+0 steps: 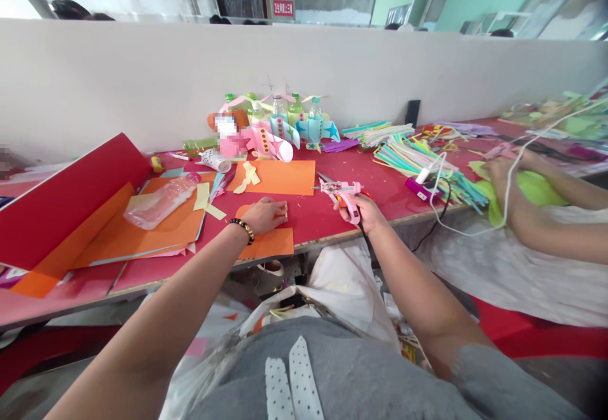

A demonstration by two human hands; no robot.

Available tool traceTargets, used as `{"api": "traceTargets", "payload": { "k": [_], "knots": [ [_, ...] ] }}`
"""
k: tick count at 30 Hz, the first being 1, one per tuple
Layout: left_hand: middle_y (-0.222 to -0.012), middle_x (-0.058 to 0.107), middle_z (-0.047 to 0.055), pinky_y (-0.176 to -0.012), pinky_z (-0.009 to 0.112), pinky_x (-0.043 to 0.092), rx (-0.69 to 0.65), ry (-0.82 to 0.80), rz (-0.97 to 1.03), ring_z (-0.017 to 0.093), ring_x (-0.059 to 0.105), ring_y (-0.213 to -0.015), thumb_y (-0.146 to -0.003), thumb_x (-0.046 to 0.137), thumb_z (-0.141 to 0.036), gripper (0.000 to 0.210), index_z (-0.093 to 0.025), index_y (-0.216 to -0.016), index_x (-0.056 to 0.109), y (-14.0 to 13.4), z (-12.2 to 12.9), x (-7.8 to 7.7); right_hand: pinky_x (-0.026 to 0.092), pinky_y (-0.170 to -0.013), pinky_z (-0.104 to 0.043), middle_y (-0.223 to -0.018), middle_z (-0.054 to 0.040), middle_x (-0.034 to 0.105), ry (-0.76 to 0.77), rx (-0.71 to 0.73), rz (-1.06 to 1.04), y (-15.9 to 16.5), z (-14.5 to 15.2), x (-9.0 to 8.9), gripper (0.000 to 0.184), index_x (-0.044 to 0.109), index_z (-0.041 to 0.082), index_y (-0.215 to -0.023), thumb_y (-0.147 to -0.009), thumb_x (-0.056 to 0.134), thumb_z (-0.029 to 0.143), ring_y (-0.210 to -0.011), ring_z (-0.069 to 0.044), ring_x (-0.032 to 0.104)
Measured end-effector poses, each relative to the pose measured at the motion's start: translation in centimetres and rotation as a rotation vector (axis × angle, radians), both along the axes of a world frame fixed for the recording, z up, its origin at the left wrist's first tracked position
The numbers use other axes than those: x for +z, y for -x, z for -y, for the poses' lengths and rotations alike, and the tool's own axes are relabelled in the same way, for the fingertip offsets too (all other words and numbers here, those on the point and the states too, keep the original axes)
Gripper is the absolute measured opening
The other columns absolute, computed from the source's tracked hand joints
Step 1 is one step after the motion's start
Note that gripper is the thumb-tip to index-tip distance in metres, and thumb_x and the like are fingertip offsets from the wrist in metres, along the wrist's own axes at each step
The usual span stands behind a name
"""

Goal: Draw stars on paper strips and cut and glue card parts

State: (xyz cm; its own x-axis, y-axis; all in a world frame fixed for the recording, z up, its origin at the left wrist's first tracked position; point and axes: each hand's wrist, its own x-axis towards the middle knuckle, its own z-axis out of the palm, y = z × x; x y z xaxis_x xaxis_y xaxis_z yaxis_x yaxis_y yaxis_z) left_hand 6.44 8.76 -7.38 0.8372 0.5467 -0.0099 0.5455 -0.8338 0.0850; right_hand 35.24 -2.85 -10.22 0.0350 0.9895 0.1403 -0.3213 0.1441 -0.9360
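My right hand [368, 212] is wrapped round the handle of a pink hot glue gun [341, 188], whose nozzle points left over the table. A cord hangs from the gun's handle. My left hand [263, 215], with a beaded bracelet at the wrist, is bent down on an orange paper sheet [273, 244]. Its fingers are closed at a small cream paper piece [284, 208], partly hidden beneath the fingertips. Behind it lies another orange sheet [294, 177] with cream paper cutouts [251, 173] on top. Scissors lie partly hidden behind the glue gun.
Bottle-and-paper airplanes [278, 125] stand by the partition. At left, a clear plastic bottle [164, 203] rests on orange paper beside a red board [78, 201]. Paper strips [408, 154], a purple power strip [418, 189] and a white cable lie right. Another person's hands [503, 170] work there.
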Motion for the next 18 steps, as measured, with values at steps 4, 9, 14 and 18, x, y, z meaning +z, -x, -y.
{"api": "traceTargets", "payload": {
  "k": [4,9,14,18],
  "knots": [
    [-0.138,0.052,-0.007,-0.095,0.036,0.043,0.035,0.012,-0.004,0.024,0.049,-0.115,-0.092,0.035,-0.048,0.041,-0.032,-0.104,0.07,-0.07,-0.14,-0.17,0.036,-0.036,-0.021,-0.055,-0.0054,0.065,-0.004,0.001,-0.024,0.07,-0.01,0.05,0.029,0.067,0.009,-0.081,-0.079,0.061,0.037,-0.041,-0.011,0.053],
    [-0.137,0.053,-0.006,-0.095,0.034,0.043,0.04,0.008,0.002,0.023,0.051,-0.114,-0.091,0.037,-0.046,0.038,-0.033,-0.106,0.07,-0.1,-0.2,-0.28,0.036,-0.036,-0.021,-0.06,-0.0071,0.067,-0.001,0.009,-0.04,0.19,-0.02,0.27,0.029,0.067,0.009,-0.082,-0.079,0.062,0.037,-0.04,-0.011,0.053],
    [-0.137,0.053,-0.006,-0.094,0.034,0.044,0.045,0.01,0.007,0.024,0.051,-0.114,-0.09,0.038,-0.047,0.038,-0.033,-0.106,0.07,-0.09,-0.25,-0.26,0.037,-0.035,-0.021,-0.067,-0.0088,0.069,-0.002,0.003,-0.059,0.25,-0.09,0.32,0.027,0.066,0.009,-0.081,-0.078,0.063,0.036,-0.041,-0.011,0.054],
    [-0.135,0.055,-0.007,-0.095,0.034,0.043,0.072,0.015,0.056,0.024,0.051,-0.115,-0.09,0.04,-0.049,0.038,-0.035,-0.111,0.068,0.13,-0.08,-0.58,0.037,-0.036,-0.021,-0.058,-0.0064,0.065,0.003,-0.001,-0.09,0.09,-0.08,0.14,0.028,0.065,0.01,-0.08,-0.079,0.062,0.038,-0.041,-0.012,0.053]
  ]
}}
